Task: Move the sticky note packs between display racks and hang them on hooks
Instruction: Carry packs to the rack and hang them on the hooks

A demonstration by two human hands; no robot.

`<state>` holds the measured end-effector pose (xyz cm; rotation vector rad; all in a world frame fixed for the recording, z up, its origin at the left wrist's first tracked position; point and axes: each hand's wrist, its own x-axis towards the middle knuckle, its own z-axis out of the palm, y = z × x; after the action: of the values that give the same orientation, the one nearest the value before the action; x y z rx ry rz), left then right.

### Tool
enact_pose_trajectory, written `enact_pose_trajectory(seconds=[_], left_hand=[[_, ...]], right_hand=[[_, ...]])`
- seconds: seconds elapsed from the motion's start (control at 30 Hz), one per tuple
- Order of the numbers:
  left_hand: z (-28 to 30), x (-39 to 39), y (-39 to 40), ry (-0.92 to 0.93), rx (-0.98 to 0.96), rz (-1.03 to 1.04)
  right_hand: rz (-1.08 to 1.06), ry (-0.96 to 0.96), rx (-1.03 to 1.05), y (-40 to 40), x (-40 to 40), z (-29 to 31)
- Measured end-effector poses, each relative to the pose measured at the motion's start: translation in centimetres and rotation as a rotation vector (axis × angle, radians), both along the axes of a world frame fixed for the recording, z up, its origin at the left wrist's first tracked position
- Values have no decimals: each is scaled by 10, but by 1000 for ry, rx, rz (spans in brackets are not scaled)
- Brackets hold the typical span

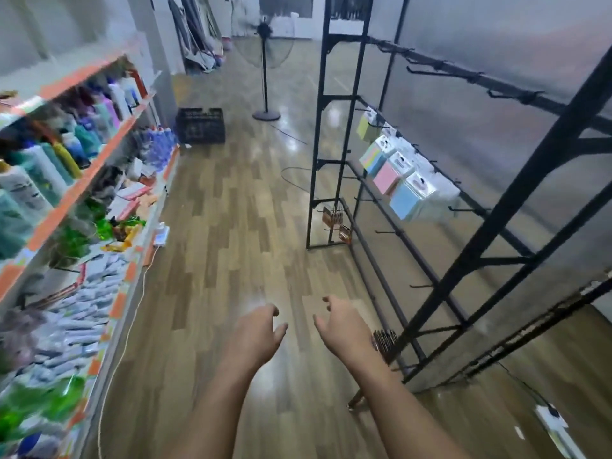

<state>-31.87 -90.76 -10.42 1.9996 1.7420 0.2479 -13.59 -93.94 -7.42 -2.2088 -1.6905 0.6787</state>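
With left hand (pixel 256 329) and right hand (pixel 342 321) loosely curled, holding nothing, best to reach for pastel sticky note packs (pixel 395 175) on black metal rack (pixel 364 134), lifting straight off hooks.

Glossy wood-look floor (pixel 231 200) noted; matt black metal rack (pixel 516 207); sticky note packs (pixel 407 197) wrapped in shiny plastic.
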Motion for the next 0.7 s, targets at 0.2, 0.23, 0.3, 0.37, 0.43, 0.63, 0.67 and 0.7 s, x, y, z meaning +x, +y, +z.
enact_pose_trajectory(seconds=[0.2, 0.23, 0.3, 0.37, 0.43, 0.63, 0.67, 0.7], left_hand=[[-16, 4, 134, 27, -60, -30], [-17, 5, 163, 27, -53, -20], [-13, 6, 225, 41, -33, -2], [3, 7, 285, 59, -1, 12], [21, 10, 342, 67, 51, 35], [36, 24, 479, 57, 98, 51], [33, 30, 501, 67, 94, 31], [30, 37, 524, 70, 89, 4]], right_hand=[[-9, 18, -54, 147, -6, -25], [-8, 23, -49, 178, -4, -26], [3, 28, -31, 242, 0, -26], [37, 23, -11, 305, 3, -19], [74, 1, 11, 366, 4, -7], [76, -19, 52, 508, 17, 15], [61, -26, 44, 526, 23, 13], [35, -32, 37, 543, 30, 11]])
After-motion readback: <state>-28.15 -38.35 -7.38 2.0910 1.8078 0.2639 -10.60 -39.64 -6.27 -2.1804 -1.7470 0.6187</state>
